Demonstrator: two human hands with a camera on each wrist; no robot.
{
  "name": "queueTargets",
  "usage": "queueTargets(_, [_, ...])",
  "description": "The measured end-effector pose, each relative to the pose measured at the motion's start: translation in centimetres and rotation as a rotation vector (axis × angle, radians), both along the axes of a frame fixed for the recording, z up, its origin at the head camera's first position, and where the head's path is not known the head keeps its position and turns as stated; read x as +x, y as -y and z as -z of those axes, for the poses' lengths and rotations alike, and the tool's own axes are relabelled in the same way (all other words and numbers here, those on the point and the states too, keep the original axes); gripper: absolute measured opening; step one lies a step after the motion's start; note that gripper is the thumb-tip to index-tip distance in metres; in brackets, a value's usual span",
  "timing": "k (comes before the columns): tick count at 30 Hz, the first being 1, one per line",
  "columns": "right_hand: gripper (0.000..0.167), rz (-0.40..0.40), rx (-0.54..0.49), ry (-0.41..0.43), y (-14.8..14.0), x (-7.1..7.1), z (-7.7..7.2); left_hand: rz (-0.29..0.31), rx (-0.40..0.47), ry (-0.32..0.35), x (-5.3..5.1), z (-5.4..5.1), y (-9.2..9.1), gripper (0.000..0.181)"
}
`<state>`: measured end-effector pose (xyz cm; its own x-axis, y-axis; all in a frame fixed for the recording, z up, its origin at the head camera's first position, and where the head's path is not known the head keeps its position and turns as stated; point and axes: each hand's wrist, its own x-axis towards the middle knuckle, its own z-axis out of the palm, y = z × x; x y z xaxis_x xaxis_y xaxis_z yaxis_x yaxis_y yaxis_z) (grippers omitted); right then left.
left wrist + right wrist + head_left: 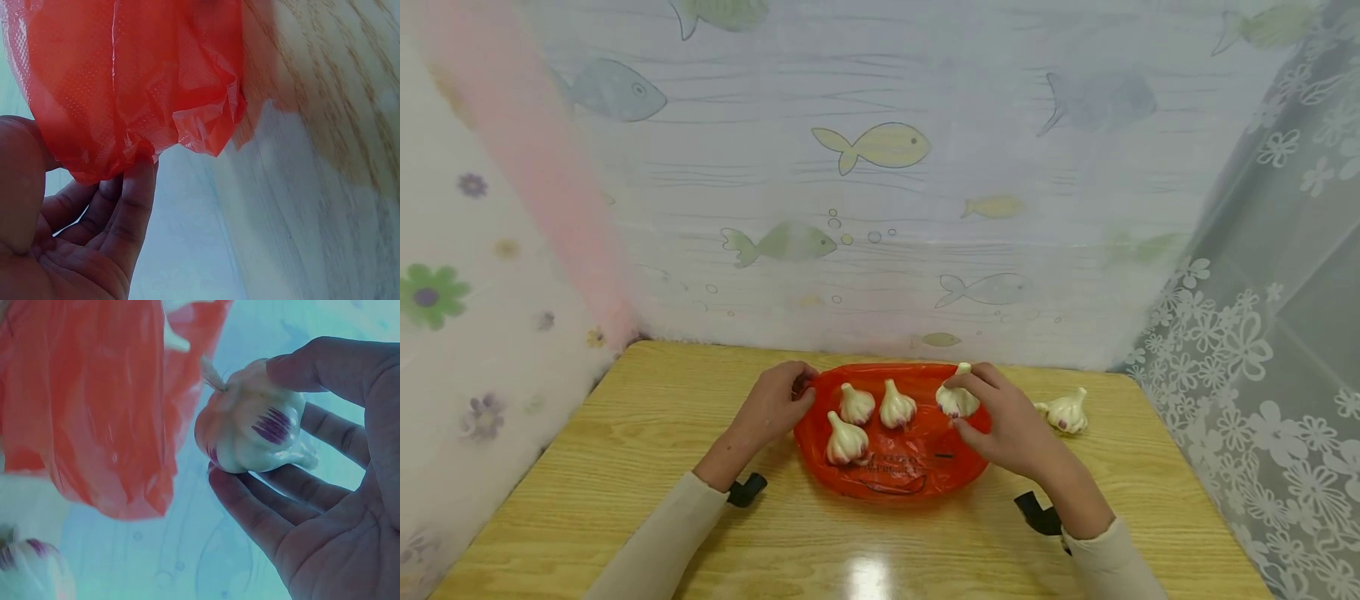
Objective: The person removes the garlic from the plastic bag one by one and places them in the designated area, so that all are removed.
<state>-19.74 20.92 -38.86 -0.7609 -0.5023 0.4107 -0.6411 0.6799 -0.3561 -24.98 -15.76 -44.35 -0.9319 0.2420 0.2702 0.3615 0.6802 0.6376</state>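
A red plastic bag (887, 479) is spread like a shallow tray, with several garlic bulbs (847, 440) lying on it at the left and middle. My left hand (772, 408) pinches the bag's left edge; in the left wrist view the fingers (134, 206) meet the bunched red plastic (94, 81). At the bag's right side my right hand (1011, 421) grips a garlic bulb (957, 400) over the rim. The right wrist view has this bulb (250, 422), purple-streaked, between thumb and fingers, beside the red plastic (106, 412).
Just right of the bag, garlic (1067, 412) lies on the wooden table (625, 450). Black straps with mounts (1037, 512) are at both wrists. A fish-patterned sheet (880, 208) hangs behind the table, with patterned curtains at both sides.
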Motion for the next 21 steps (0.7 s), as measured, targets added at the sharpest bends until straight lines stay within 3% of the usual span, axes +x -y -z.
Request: queueTargets(21, [0.043,0.083,-0.018,-0.083,-3.7,-0.6,-1.1,-0.002,-0.004,0.001,-0.1,0.1,0.1,0.019])
